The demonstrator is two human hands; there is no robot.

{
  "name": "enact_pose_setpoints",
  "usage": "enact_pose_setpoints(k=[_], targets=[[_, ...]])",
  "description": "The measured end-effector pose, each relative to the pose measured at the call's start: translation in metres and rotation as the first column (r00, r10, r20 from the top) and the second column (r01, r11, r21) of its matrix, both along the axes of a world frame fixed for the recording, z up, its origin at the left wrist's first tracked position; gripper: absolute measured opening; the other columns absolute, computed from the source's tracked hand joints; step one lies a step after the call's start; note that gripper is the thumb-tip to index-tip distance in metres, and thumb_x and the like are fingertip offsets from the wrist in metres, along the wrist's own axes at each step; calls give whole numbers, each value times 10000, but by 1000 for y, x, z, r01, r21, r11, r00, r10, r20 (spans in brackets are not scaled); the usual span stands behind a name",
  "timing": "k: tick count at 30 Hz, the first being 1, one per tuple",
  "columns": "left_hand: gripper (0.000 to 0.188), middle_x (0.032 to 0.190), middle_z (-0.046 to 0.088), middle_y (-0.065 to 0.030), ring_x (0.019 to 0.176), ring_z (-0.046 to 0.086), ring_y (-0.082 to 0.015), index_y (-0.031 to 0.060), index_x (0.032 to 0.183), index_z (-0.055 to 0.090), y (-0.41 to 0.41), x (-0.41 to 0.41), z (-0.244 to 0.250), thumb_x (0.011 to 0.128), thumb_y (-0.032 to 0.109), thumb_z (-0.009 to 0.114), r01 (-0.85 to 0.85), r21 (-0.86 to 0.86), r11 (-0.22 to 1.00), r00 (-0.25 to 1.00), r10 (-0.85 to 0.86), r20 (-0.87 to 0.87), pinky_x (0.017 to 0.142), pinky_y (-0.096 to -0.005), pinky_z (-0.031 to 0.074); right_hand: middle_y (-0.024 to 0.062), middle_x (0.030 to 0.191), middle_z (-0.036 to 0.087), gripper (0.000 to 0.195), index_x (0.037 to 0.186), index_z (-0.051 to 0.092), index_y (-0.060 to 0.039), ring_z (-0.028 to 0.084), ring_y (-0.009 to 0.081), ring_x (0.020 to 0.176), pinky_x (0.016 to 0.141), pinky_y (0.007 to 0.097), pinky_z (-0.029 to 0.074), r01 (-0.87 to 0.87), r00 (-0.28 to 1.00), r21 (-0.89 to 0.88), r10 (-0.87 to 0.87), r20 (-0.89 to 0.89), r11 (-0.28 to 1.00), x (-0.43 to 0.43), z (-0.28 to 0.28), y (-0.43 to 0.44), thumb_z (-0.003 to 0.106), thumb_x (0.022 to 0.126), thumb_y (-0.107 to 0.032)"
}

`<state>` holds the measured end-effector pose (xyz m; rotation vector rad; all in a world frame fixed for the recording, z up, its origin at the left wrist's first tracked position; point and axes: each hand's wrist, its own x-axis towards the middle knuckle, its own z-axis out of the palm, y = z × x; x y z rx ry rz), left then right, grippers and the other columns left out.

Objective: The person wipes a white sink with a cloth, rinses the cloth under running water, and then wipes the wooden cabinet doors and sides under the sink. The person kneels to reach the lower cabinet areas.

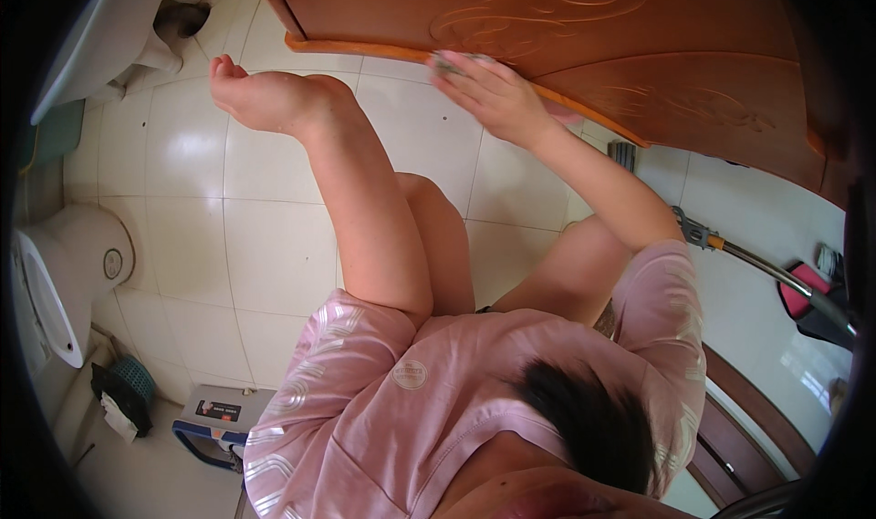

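Note:
My right hand [489, 98] is flat over a small greyish cloth [446, 66], and both are slightly blurred. They are at the bottom edge of a reddish-brown wooden door [383, 13] with carved curved lines. Out to the left, my left hand [263, 100] hangs above the tiled floor, wrist bent and fingertips curled. Nothing shows in it, though its palm is partly hidden. Both of my knees [438, 225] are bent below my arms.
A white toilet [75, 266] stands at the left, below a white basin [102, 33]. Lower left are a teal basket [133, 375] with a black bag and a grey box [229, 406] with a blue handle. A metal mop pole [766, 266] slants along the right, by a pink-and-black item [797, 293].

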<state>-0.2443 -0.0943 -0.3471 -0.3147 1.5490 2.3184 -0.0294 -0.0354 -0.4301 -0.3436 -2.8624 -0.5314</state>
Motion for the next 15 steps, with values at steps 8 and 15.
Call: enact_pose_setpoints(k=[8, 15], targets=[[521, 1417, 341, -62, 1317, 291, -202, 40, 1333, 391, -2, 12, 16, 901, 325, 336, 10, 31, 999, 999, -11, 36, 1060, -358, 260, -3, 1372, 457, 401, 1264, 526, -144, 429, 167, 1254, 1018, 286, 356, -207, 909, -572, -61, -413, 794, -152, -33, -4, 522, 863, -145], [512, 1408, 346, -70, 1284, 324, -209, 36, 1319, 412, 10, 19, 5, 895, 319, 363, 15, 74, 997, 1000, -16, 13, 1046, -360, 278, -42, 1366, 459, 347, 1298, 508, -174, 428, 173, 1252, 1016, 263, 388, -18, 917, -984, -390, -86, 176, -118, 8, -11, 423, 963, -197]])
